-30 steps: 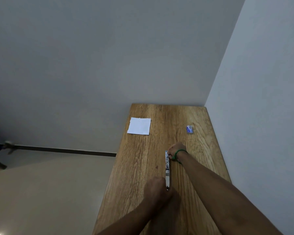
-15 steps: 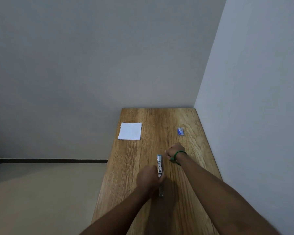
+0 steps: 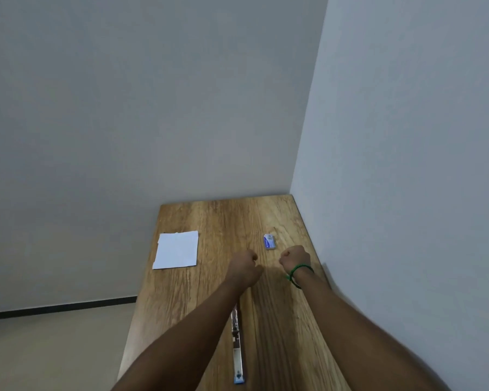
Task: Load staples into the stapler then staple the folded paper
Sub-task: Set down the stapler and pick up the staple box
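staple box (image 3: pixel 269 241): just past my knuckles, between both fists, nearer my right hand (image 3: pixel 295 258); long side points away from me | right hand and left hand (image 3: pixel 244 268) both balled up, nothing visible in either | stapler (image 3: pixel 237 348): lying opened out back behind my left hand, under that forearm | guessing right hand grabs the box

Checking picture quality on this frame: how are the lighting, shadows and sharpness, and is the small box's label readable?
Head view: dim, even light, no glare, fairly sharp; a soft shadow lies on the table between the left hand and right hand; forearms stretch at the bottom edge; the label on the small box is too small to read.
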